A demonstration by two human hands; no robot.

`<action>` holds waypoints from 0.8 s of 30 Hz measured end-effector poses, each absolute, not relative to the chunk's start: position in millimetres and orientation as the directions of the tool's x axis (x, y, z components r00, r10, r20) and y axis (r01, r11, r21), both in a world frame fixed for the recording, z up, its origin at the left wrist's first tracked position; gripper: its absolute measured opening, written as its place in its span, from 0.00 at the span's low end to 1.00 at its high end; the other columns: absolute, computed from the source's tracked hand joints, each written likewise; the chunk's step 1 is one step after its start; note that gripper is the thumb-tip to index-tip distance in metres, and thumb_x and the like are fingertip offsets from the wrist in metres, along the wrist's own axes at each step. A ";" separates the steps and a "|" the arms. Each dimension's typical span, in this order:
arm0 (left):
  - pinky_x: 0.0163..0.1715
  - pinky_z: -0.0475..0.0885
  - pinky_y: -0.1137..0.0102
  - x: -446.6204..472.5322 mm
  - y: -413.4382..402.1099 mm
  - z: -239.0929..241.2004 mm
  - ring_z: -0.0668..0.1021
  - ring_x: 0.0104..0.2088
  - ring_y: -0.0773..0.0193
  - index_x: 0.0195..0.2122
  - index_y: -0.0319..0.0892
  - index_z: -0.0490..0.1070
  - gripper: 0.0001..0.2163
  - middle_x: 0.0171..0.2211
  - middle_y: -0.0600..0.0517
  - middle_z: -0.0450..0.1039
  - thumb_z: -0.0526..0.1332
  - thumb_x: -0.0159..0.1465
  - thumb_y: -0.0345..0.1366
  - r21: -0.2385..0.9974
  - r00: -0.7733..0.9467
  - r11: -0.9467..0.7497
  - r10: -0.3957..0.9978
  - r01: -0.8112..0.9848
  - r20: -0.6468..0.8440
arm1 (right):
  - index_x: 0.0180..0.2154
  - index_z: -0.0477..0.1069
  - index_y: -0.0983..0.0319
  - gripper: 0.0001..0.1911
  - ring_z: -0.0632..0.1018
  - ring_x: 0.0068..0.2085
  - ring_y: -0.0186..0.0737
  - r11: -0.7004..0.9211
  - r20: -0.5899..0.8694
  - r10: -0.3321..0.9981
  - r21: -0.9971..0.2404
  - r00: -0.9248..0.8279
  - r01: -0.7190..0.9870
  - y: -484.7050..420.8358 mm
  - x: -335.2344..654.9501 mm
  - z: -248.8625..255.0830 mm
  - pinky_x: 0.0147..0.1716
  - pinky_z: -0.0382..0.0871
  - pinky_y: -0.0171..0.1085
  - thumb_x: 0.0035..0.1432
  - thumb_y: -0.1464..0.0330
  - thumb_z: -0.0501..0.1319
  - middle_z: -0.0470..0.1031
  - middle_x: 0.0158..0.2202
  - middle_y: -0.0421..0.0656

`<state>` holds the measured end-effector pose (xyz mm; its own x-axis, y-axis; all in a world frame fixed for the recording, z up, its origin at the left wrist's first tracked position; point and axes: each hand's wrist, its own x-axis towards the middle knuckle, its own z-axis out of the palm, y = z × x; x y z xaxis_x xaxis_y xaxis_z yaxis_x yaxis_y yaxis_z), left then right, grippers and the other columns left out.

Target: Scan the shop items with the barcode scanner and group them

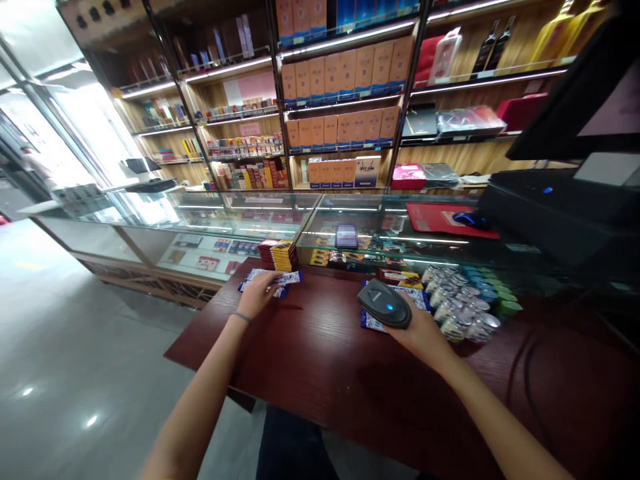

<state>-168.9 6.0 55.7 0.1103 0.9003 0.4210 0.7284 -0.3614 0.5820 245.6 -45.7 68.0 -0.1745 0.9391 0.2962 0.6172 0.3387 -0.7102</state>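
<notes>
Right hand (413, 327) grips the scanner (383, 303); well left of it, left hand (257, 295) touches blue packets (291, 277), maybe holding one, can't tell.

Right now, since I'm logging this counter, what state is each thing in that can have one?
Scanner: in the right hand's grip, blue light lit
Left hand: fingers on a packet
Right packets: lying, partly hidden
Mouse: lit blue
Red and yellow boxes: stacked
Cans: upright, grouped
Shelf lights: lit
Monitor: on or off unclear
</notes>
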 end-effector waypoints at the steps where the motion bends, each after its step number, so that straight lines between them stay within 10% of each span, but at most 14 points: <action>1: 0.60 0.66 0.56 -182.1 5.0 52.5 0.75 0.55 0.50 0.51 0.49 0.77 0.13 0.51 0.45 0.78 0.63 0.64 0.38 0.500 0.143 -0.366 0.892 0.785 0.429 | 0.54 0.66 0.54 0.26 0.83 0.42 0.54 0.343 0.293 0.938 -0.698 -0.186 0.629 -43.3 244.1 66.5 0.40 0.73 0.43 0.53 0.61 0.64 0.83 0.38 0.44; 8: 0.55 0.68 0.57 -236.1 17.7 26.9 0.75 0.53 0.50 0.52 0.50 0.76 0.14 0.50 0.44 0.77 0.59 0.67 0.37 0.203 0.230 -0.316 0.905 0.927 0.358 | 0.52 0.67 0.57 0.26 0.84 0.42 0.59 0.368 0.261 0.930 -0.613 -0.260 0.699 -33.2 231.9 61.7 0.36 0.73 0.43 0.51 0.59 0.64 0.83 0.35 0.46; 24: 0.64 0.64 0.52 -228.8 24.7 13.5 0.72 0.60 0.50 0.55 0.47 0.75 0.18 0.58 0.44 0.73 0.57 0.64 0.33 0.367 0.204 -0.349 0.902 0.862 0.380 | 0.56 0.66 0.56 0.29 0.84 0.42 0.59 0.378 0.201 0.925 -0.571 -0.322 0.729 -32.1 235.6 63.5 0.36 0.74 0.44 0.53 0.59 0.63 0.84 0.39 0.47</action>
